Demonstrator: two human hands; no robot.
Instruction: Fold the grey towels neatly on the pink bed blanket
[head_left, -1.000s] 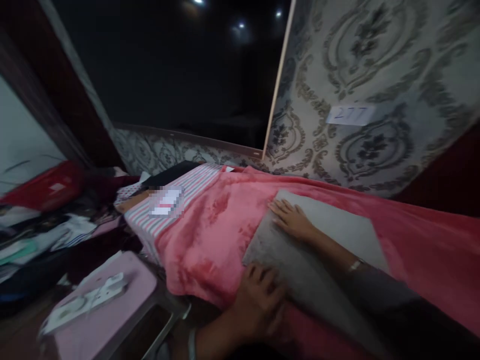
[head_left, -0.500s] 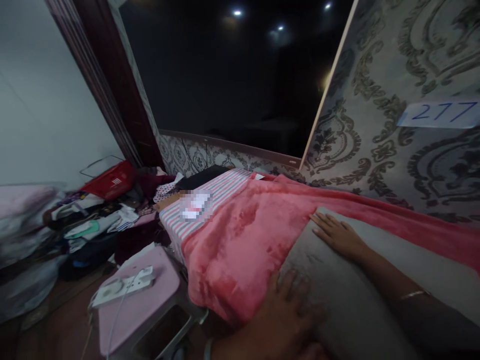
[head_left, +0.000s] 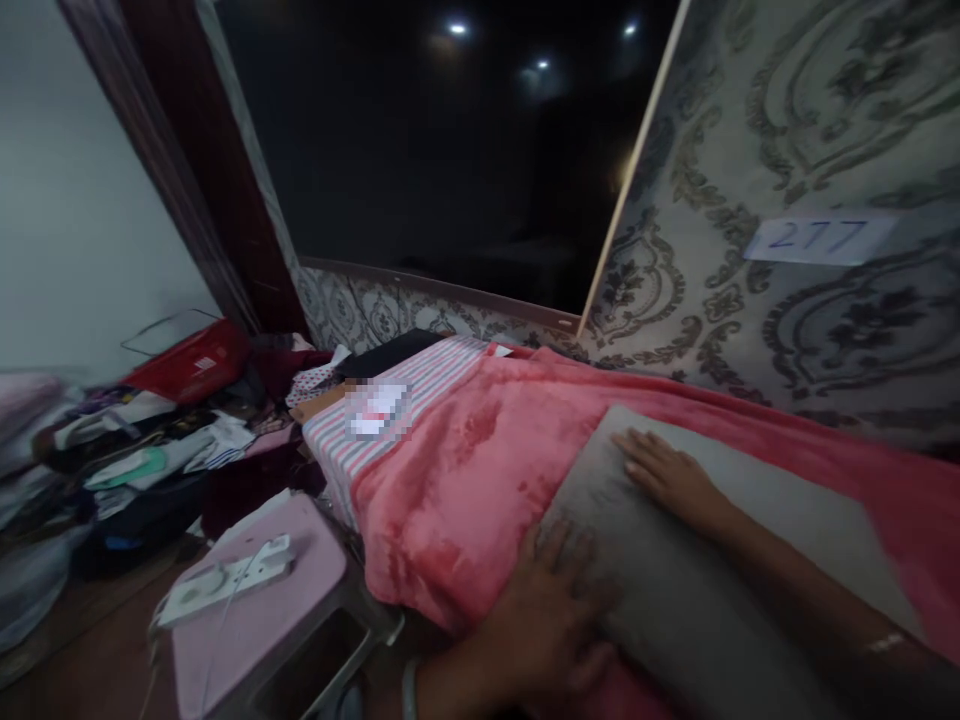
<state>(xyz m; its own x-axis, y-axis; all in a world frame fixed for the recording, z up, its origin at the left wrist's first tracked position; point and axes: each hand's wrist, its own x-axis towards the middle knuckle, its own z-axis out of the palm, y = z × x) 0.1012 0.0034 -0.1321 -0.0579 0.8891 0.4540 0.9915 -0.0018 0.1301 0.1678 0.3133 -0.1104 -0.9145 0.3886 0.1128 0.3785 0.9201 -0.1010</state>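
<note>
A smooth piece of grey fabric [head_left: 652, 560] lies spread over a fluffy pink blanket [head_left: 450, 480]. My right hand [head_left: 671, 480] rests flat on it close to its far left corner, fingers stretched out. Lower down, my left hand [head_left: 544, 615] lies on the near left edge of the grey fabric with its fingers spread, slightly blurred. Neither hand is gripping anything. Beneath the blanket's left end shows a striped cloth [head_left: 330, 440], with a pixelated white item [head_left: 381, 410] on top.
A pink stool [head_left: 300, 590] carrying a white power strip [head_left: 225, 580] stands at the near left. Behind it are heaped clothes [head_left: 165, 465] and a red basket [head_left: 191, 360]. A large dark screen [head_left: 450, 150] and a paper marked 277 [head_left: 821, 240] are on the wall.
The view has swung slightly right, so the surroundings sit further left. My right hand has slid a little back from the grey fabric's far left corner. My left hand stays at the near edge.
</note>
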